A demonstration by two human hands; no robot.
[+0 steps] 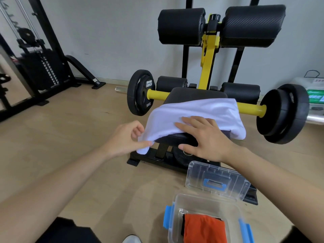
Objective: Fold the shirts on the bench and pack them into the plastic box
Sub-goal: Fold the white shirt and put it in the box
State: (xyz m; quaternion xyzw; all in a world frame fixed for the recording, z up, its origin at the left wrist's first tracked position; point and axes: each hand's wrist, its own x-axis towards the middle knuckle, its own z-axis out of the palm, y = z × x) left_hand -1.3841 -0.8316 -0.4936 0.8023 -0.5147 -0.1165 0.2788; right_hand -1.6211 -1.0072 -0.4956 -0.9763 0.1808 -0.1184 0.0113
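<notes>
A white shirt [196, 113] lies draped over the black padded bench seat [196, 93], hanging off both sides. My left hand [126, 139] pinches the shirt's lower left corner between thumb and fingers. My right hand [203, 135] presses flat on the shirt's near edge with fingers straight and thumb over the seat's front. On the floor near me stands the clear plastic box [177, 207] with blue clips. It holds an orange shirt [204, 228] folded over something dark. The box's clear lid [217, 181] leans behind it.
The bench has yellow bars with black weight plates on the left [140, 95] and the right [282, 114], and black roller pads [217, 25] above. A cable machine [36, 64] stands at far left. The floor is light wood. My shoe tip [131, 239] shows at the bottom.
</notes>
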